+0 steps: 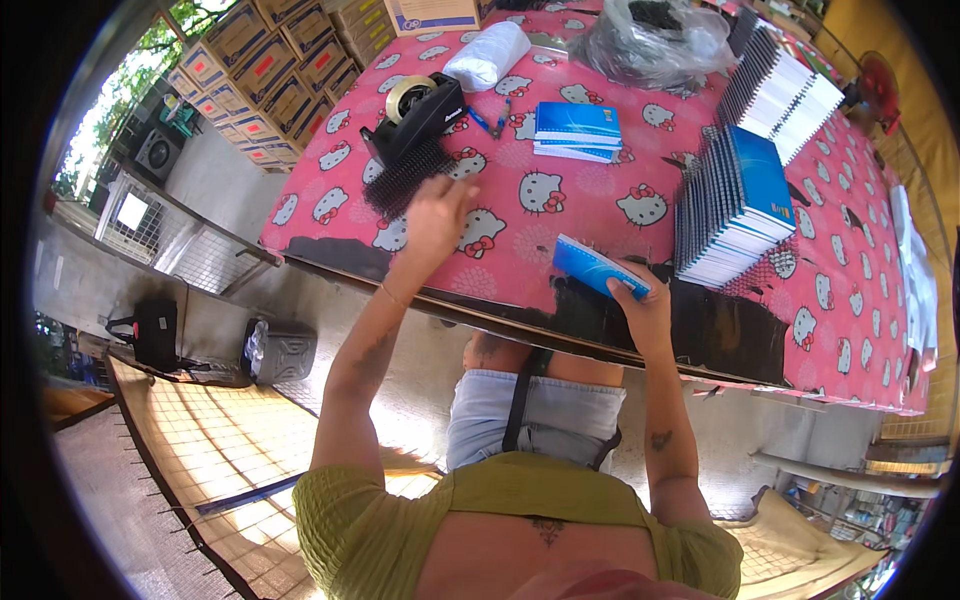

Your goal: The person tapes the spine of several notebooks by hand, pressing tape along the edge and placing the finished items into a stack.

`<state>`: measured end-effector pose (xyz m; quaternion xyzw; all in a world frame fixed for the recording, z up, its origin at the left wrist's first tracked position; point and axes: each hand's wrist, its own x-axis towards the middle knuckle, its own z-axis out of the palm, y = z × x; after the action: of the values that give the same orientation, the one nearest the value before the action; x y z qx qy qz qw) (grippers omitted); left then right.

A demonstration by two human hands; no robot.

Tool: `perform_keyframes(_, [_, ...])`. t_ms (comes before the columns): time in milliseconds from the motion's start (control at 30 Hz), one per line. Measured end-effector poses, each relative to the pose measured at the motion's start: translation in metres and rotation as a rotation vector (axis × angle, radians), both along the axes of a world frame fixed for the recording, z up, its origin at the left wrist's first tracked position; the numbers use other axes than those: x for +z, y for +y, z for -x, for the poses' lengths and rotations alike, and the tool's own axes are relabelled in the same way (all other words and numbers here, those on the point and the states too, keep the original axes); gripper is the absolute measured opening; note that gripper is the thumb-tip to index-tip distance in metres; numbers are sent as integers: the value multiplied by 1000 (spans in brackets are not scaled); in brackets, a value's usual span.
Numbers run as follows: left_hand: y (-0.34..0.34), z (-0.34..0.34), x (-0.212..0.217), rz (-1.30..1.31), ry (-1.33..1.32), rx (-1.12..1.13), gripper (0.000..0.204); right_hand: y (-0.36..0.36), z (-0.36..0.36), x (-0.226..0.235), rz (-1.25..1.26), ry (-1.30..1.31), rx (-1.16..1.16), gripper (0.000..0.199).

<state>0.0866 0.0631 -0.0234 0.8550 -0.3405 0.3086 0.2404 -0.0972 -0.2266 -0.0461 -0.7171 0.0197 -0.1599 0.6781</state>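
Note:
My right hand (642,300) grips a small blue notebook (585,262) by its right end, thumb on the cover, just above the table's front edge. My left hand (440,215) hovers over the tabletop with its fingers curled together; whatever they may hold is too small to make out. Beside it lies a bunch of black binding coils (405,182). Farther back, a short stack of blue notebooks (577,130) rests flat. To the right stands a taller pile of spiral-bound notebooks (735,205) with black coils and blue covers.
A black tape dispenser (420,115) sits at the back left, near blue pens (490,122) and a white roll (488,55). Behind are a clear plastic bag (655,50) of black material and white-paged bound stacks (780,95). Cartons (265,75) are piled beyond the pink-covered table (330,180).

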Motion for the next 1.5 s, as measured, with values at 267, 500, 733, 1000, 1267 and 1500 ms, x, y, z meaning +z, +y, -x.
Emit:
perform_keyframes(267, [-59, 81, 18, 330, 462, -348, 24, 2, 1, -2, 37, -27, -11, 24])
perform_keyframes(500, [-63, 77, 20, 338, 516, -373, 13, 1, 0, -6, 13, -24, -7, 24])
perform_keyframes(733, [-60, 60, 26, 152, 724, -291, 25, 4, 1, -5, 30, -35, -14, 22])
perform_keyframes(1000, [-69, 51, 43, 180, 564, -581, 16, 0, 4, -5, 12, -26, 19, 23])
perform_keyframes(1267, [-79, 59, 45, 14, 408, -622, 22, 1, 6, 3, 16, -37, 39, 21])
perform_keyframes(1500, [-73, 56, 45, -119, 538, -609, 34, 1, 12, 3, 24, 2, 23, 23])
